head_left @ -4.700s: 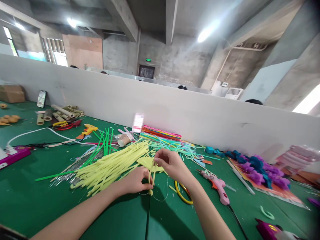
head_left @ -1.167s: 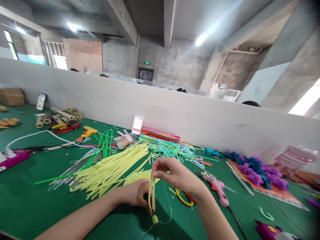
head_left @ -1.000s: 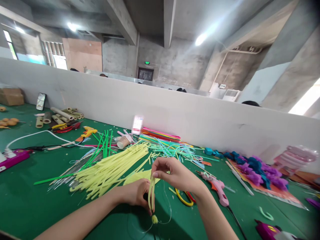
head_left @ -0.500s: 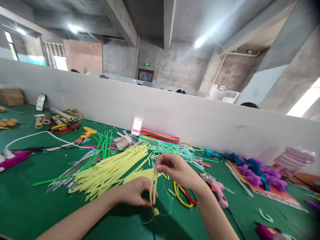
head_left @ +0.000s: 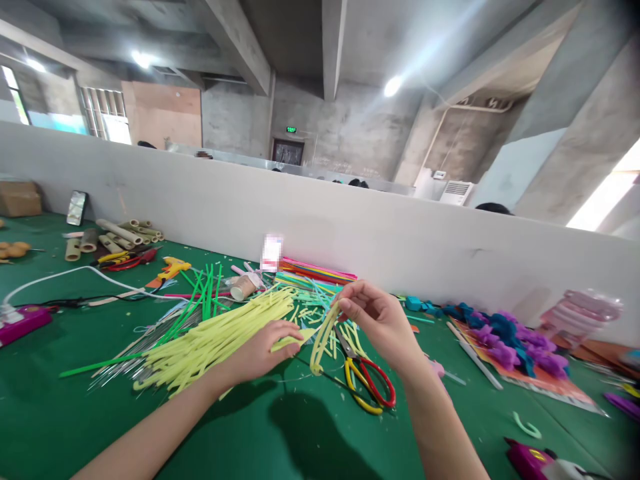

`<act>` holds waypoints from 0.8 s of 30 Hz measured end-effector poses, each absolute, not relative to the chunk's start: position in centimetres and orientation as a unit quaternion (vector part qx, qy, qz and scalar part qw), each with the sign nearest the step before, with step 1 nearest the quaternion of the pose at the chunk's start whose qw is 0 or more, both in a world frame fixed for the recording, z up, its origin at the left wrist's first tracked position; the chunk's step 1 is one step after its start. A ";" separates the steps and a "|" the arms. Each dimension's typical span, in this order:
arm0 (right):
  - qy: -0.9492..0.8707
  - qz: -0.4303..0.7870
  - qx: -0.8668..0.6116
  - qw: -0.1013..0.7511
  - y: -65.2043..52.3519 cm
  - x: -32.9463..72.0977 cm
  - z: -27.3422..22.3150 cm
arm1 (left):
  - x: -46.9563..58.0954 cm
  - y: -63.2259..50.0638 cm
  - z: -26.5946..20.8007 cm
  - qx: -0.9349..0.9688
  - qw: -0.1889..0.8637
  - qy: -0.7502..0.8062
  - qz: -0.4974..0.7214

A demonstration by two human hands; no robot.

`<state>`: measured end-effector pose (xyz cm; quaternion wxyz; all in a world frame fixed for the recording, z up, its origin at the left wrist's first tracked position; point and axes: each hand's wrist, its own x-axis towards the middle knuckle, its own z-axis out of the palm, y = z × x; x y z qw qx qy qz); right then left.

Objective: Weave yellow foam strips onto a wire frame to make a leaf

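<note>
My right hand (head_left: 374, 320) pinches the upper end of a looped pale-yellow pipe cleaner piece (head_left: 324, 341), raised above the table with its rounded lower end hanging down. To its left is my left hand (head_left: 265, 350), fingers stretched out and thumb apart, holding nothing. It hovers by a thick bundle of pale-yellow pipe cleaners (head_left: 220, 333). Below my right hand lie scissors (head_left: 367, 380) with one red and one yellow handle, blades partly behind the loose yellow pieces. A thin clear thread curves on the table near the looped piece.
Green pipe cleaners (head_left: 206, 293) and a yellow glue gun (head_left: 174, 268) lie at the back left, near bamboo pieces (head_left: 120, 233). A purple power strip (head_left: 25, 325) is at far left. Purple and teal fuzzy shapes (head_left: 505, 340) rest at right. A white partition (head_left: 400, 247) closes the back.
My left hand has let go of the yellow piece and moved up and left. My right hand has carried it up and right, and the scissors show more fully.
</note>
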<state>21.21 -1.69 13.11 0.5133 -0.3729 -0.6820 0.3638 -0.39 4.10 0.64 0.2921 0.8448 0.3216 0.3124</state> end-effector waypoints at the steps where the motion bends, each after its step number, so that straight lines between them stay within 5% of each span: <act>1: -0.685 0.362 -0.374 0.510 -1.7 21.2 13.1 | -0.6 4.4 0.1 0.839 0.271 0.358 0.307; 6: -0.699 0.349 -0.375 0.498 -1.7 21.1 12.8 | -1.3 6.1 -2.7 0.824 0.129 0.503 0.227; 16: -0.707 0.324 -0.362 0.514 -3.0 20.5 13.4 | 0.2 5.9 -3.0 0.815 0.083 0.522 0.237; 21: -0.677 0.302 -0.335 0.582 -3.4 20.6 13.9 | 0.5 5.0 -2.3 0.822 0.119 0.509 0.225; 24: -0.665 0.298 -0.327 0.601 -3.4 20.7 14.0 | 0.4 4.4 -1.3 0.846 0.231 0.434 0.207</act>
